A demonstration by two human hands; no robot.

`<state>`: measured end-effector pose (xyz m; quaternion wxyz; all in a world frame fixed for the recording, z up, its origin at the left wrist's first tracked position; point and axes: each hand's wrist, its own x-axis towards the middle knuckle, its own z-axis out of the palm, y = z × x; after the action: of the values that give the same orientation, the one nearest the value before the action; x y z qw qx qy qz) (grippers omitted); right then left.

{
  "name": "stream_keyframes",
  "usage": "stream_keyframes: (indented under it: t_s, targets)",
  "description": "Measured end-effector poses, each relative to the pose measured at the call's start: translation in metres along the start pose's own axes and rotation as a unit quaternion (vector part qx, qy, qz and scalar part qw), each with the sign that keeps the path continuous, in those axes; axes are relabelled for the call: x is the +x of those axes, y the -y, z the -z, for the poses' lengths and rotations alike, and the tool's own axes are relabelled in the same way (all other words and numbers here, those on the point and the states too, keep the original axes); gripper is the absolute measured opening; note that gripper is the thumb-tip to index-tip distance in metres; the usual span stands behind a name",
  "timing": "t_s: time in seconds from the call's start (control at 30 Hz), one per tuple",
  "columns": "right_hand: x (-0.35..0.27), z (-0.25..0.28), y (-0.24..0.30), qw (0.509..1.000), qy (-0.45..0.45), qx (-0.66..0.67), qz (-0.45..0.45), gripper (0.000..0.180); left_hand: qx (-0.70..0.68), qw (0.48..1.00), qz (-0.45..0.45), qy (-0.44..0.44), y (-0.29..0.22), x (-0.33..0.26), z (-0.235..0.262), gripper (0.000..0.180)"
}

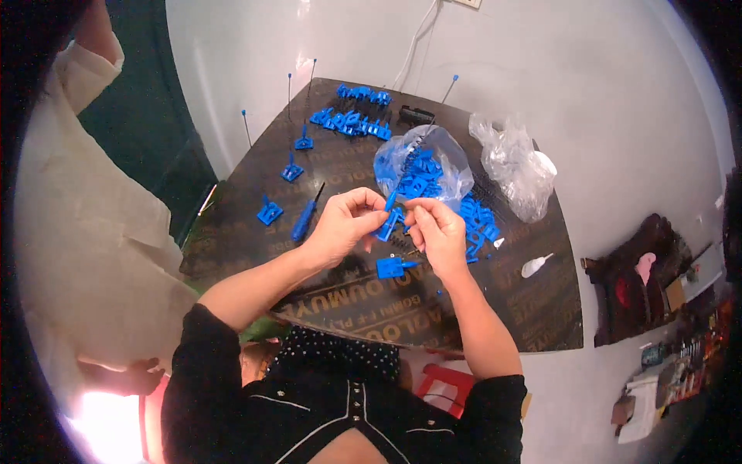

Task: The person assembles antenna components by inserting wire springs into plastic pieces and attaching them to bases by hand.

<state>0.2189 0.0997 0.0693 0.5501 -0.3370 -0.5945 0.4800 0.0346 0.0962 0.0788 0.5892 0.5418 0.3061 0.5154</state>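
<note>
Above the near part of the table, my left hand (pixel 348 226) pinches a small blue plastic piece (pixel 389 224). A dark, coiled-looking thin rod rises from the piece toward a blue tip (pixel 456 77). My right hand (pixel 437 232) meets it from the other side, its fingers closed at the piece; whether they also hold something small is hidden. Just below my hands lies a loose blue part (pixel 393 267). A screwdriver with a blue handle (pixel 303 222) rests left of my left hand. Beyond my hands, an open clear plastic bag (pixel 456 151) holds many blue parts (pixel 421 176).
Three blue bases with upright thin rods stand at the left: one near (pixel 268 212), one middle (pixel 291 170), one far (pixel 304 141). Rows of blue parts (pixel 352 124) sit at the back beside a black object (pixel 416 115). Rightward lie a crumpled bag (pixel 518 166) and white nozzle bottle (pixel 535 266).
</note>
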Motion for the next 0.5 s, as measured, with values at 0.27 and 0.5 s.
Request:
stream_keyframes:
  t_s: [0.27,0.5]
  targets:
    - [-0.0021,-0.0023,-0.0005,0.999,0.045,-0.006,0.017,0.019,-0.144,0.985,0.070,0.057,0.0061,-0.0097,-0.0002,0.013]
    - [-0.0095,-0.0085,0.0030,0.997,0.078,-0.012,-0.009,0.017,-0.242,0.963,0.075,0.094,0.0056,-0.0131,0.0080,0.014]
